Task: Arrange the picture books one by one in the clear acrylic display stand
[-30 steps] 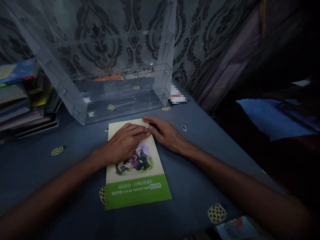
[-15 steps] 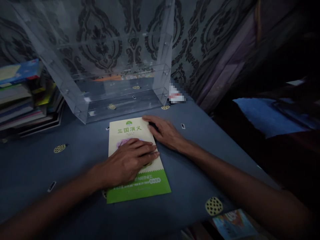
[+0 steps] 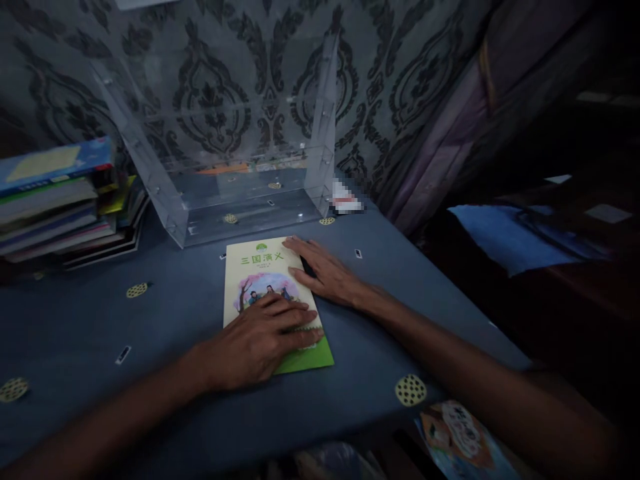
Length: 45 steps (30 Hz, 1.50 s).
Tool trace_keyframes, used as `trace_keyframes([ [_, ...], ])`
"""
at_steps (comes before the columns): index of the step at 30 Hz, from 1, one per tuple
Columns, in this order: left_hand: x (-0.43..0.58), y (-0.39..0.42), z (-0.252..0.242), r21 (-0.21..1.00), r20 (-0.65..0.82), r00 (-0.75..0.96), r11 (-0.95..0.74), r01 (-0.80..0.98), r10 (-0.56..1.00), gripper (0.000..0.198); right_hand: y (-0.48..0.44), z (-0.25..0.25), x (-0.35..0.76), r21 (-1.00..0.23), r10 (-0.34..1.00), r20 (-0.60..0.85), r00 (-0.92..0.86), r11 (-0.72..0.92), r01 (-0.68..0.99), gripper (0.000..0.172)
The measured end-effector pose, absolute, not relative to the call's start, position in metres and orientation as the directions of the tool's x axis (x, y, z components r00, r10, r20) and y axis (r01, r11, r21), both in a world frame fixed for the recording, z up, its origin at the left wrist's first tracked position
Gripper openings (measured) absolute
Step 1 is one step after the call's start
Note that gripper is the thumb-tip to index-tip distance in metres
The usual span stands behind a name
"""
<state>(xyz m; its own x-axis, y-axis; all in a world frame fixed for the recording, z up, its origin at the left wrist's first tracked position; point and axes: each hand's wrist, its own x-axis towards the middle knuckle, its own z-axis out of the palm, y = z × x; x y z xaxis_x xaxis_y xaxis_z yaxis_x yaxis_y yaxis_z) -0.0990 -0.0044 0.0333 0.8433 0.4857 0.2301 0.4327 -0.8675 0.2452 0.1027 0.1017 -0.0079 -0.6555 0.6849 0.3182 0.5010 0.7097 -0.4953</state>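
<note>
A thin book (image 3: 280, 267) with a cream and green cover lies flat on the table, its title in green Chinese characters above a painted scene of figures under a pink tree. Across its lower half rests my left hand (image 3: 267, 340), palm down with the fingers stretched out, covering part of the picture and the green band. My right hand (image 3: 325, 270) lies at the book's upper right edge; its fingertips touch the cover and the thumb is spread apart from the fingers. Neither hand is closed round the book.
Behind the book stands a clear acrylic rack (image 3: 250, 207) against the patterned wall covering. A stack of books (image 3: 55, 207) is at the left. The blue tablecloth (image 3: 200, 420) has pineapple prints. A colourful packet or book (image 3: 465, 433) shows below the front edge.
My left hand has slid down the cover, so more of the painted scene shows. The right hand still rests at the upper right edge. The camera view has shifted a little.
</note>
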Motion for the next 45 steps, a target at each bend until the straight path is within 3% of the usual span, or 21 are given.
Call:
trace_keyframes([
  [7, -0.103, -0.005, 0.026, 0.303, 0.381, 0.777, -0.862, 0.407, 0.501, 0.033, 0.052, -0.009, 0.12, -0.468, 0.624, 0.394, -0.675, 0.768, 0.437, 0.051],
  [15, -0.107, -0.002, 0.017, 0.328, 0.503, 0.635, -0.809, 0.488, 0.586, 0.031, -0.025, -0.005, 0.137, -0.478, 0.671, 0.394, -0.629, 0.734, 0.483, 0.046],
  [22, -0.117, 0.017, 0.004, 0.17, 0.472, 0.585, -0.719, 0.674, 0.66, 0.03, -0.047, 0.0, 0.136, -0.517, 0.701, 0.365, -0.613, 0.7, 0.493, 0.037],
  [30, -0.175, 0.063, -0.011, 0.181, 0.497, 0.394, -0.536, 0.825, 0.773, 0.031, -0.043, -0.006, 0.138, -0.563, 0.724, 0.318, -0.612, 0.664, 0.492, 0.04],
  [45, -0.18, 0.064, -0.022, 0.185, 0.488, 0.362, -0.499, 0.847, 0.795, 0.03, -0.04, -0.011, 0.14, -0.607, 0.729, 0.302, -0.614, 0.644, 0.466, 0.038],
])
